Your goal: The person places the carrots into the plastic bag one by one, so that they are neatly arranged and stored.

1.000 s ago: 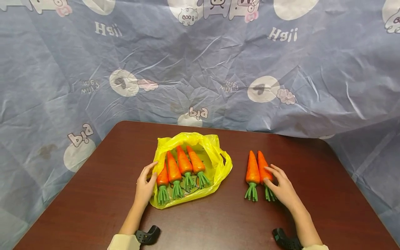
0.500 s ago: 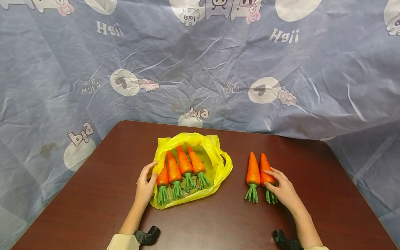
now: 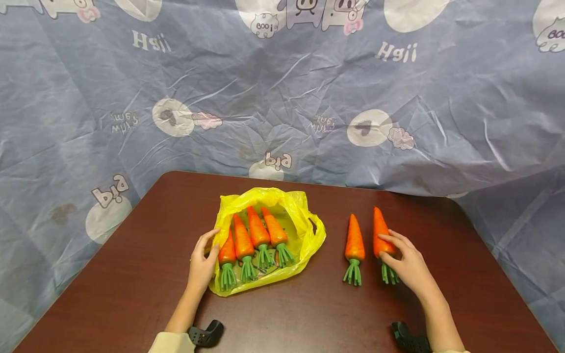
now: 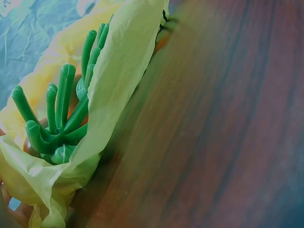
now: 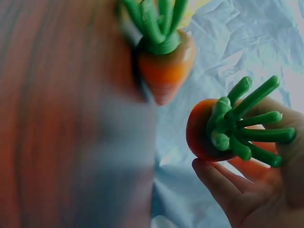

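Forward, one carrot (image 3: 380,233) juts from right grip (image 3: 407,261).

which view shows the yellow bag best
The head view: it shows the yellow bag nearly whole, open mouth and four carrots included. The left wrist view has only part of it, close up; the right wrist view just a yellow patch, probably it.

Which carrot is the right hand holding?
The rightmost carrot in the head view, pinched by the right hand. Its neighbour lies on the table untouched; the other four are in the yellow bag.
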`<action>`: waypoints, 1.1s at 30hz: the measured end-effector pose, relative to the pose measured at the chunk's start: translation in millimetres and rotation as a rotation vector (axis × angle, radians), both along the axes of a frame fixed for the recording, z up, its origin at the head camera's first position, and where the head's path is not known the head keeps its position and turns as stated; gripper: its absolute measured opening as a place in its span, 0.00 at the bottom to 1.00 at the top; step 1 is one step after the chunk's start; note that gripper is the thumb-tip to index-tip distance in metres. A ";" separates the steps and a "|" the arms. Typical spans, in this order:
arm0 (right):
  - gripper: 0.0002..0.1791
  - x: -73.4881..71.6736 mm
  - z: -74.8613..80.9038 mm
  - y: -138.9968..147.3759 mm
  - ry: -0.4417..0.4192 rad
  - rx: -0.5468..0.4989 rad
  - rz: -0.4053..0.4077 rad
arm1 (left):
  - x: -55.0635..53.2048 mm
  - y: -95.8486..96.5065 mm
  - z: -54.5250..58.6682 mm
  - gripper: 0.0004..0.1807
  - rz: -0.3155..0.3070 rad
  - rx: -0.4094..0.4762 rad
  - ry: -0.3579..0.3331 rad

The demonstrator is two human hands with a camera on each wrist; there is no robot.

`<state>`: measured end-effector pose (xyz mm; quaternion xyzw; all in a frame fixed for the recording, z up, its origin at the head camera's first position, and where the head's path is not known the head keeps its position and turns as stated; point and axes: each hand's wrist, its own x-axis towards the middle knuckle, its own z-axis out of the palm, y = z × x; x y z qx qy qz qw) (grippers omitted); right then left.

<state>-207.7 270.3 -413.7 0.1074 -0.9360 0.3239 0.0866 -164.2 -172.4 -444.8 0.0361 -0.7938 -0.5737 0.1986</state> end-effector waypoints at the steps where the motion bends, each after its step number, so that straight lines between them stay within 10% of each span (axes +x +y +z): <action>1: 0.24 1.8 3.3 -2.1 0.006 -0.005 0.006 | 0.1 0.1 0.5 0.20 0.002 -0.002 -0.003; 16: 0.23 21.3 17.7 -45.8 0.099 -0.075 0.169 | -12.8 -10.3 -26.9 0.20 0.005 -0.004 -0.007; 33: 0.23 41.3 26.0 -83.2 0.104 0.001 0.298 | -13.0 -9.3 -27.9 0.20 0.013 -0.017 0.029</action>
